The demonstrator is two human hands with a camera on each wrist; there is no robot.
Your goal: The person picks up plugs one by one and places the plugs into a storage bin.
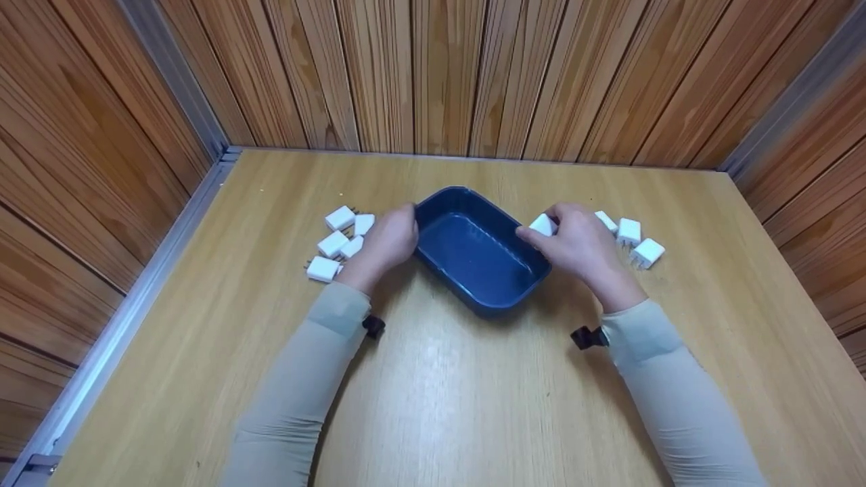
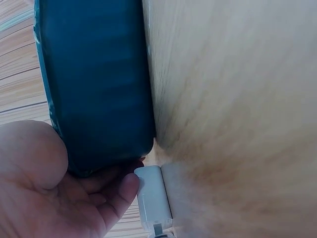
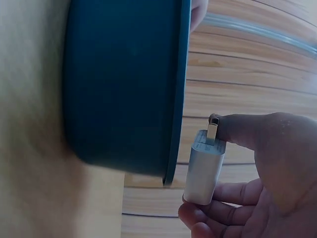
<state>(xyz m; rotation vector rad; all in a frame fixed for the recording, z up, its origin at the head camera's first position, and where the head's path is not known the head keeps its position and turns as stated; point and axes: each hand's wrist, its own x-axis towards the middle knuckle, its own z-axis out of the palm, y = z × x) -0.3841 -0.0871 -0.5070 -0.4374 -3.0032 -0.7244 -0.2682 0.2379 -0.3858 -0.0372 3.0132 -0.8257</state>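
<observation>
A dark blue rectangular bin (image 1: 480,264) sits on the table at an angle between the two hands. At its left end, my left hand (image 1: 392,237) grips the wall, thumb by the rim and fingers curled round the end in the left wrist view. My right hand (image 1: 575,240) pinches a white plug-in charger (image 3: 204,171) between thumb and fingers, just outside the bin's right rim. The charger's metal prongs point toward the thumb. Close to the left fingertips lies another white charger (image 2: 152,193) on the table. The visible inside of the bin holds nothing.
Several white chargers (image 1: 323,268) lie in a cluster left of the bin. To the right, beyond the right hand, are 3 more chargers (image 1: 629,231). Wood-panelled walls (image 1: 446,74) enclose the table (image 1: 440,406) at the back and sides.
</observation>
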